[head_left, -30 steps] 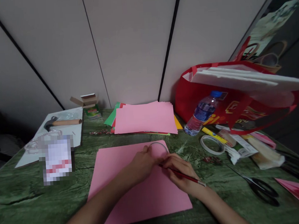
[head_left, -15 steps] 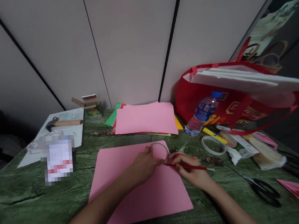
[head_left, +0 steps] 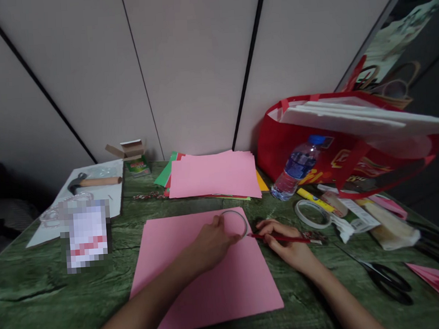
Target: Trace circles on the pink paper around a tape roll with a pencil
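A sheet of pink paper (head_left: 212, 289) lies flat in front of me, and a thin grey ring (head_left: 245, 221) rests near its upper right corner. My left hand (head_left: 213, 242) reaches across the paper and holds the ring down, its fingers bent over the left side and lower edge. My right hand (head_left: 283, 240) is just off the paper's right edge, fingers closed round a red pencil (head_left: 289, 238). The pencil lies at a low slant, its tip at or very near the ring's lower right edge. Part of the ring is hidden under my left hand.
Behind the paper lies a stack of coloured sheets (head_left: 212, 175). To the right are a water bottle (head_left: 297, 167), red bag (head_left: 278, 148), tape roll (head_left: 299, 216), yellow glue stick (head_left: 314, 200) and scissors (head_left: 388, 280). On the left are a hammer (head_left: 99, 182) and small box (head_left: 136, 164).
My right hand and the pencil have moved a little to the right, away from the ring's side. My left hand, the ring and the paper have stayed in place.
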Tool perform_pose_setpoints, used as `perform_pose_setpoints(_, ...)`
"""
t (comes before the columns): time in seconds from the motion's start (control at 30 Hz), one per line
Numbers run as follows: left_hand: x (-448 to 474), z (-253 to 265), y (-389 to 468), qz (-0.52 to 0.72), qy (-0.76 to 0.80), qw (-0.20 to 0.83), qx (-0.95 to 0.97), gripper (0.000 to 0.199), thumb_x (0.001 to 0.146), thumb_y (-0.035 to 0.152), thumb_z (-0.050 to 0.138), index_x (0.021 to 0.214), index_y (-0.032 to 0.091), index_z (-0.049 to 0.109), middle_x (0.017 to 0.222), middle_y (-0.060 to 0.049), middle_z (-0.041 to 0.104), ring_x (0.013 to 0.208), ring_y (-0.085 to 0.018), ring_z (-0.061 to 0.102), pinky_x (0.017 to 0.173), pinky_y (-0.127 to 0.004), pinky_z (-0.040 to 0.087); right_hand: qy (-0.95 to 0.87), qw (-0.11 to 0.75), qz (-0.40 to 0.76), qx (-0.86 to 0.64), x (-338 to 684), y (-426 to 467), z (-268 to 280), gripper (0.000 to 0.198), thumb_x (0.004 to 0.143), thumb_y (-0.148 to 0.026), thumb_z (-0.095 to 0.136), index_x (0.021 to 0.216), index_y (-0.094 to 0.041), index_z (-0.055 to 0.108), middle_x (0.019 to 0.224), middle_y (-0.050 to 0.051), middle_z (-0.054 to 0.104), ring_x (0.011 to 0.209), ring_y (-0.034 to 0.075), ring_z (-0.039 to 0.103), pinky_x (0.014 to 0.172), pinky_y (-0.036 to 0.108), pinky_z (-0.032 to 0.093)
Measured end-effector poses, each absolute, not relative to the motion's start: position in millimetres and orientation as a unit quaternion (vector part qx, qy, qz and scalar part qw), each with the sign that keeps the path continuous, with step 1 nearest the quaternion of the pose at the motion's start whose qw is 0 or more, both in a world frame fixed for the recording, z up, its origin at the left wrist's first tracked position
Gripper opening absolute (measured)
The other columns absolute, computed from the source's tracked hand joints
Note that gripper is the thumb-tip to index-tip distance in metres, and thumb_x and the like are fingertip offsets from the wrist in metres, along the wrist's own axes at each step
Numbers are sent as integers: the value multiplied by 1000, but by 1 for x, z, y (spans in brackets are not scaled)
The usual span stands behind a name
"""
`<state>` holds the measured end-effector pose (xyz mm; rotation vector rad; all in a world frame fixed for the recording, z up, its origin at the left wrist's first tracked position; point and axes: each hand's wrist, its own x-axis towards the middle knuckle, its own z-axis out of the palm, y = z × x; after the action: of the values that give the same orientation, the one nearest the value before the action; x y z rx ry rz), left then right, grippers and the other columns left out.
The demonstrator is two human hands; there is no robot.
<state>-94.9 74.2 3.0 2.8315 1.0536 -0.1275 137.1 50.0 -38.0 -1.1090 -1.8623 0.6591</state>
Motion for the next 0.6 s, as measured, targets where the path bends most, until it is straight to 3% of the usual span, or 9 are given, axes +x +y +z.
perform_pose_setpoints(0.6,-94,4,73,-38,356,52,932,49,85,6,43,124,33,54,112,-11,58,106,-30,50,68,-32,47,-735,412,199,-500,140,56,-48,16,87,-29,51,86,-20,64,88,5,68,82,19,64,73,30,50)
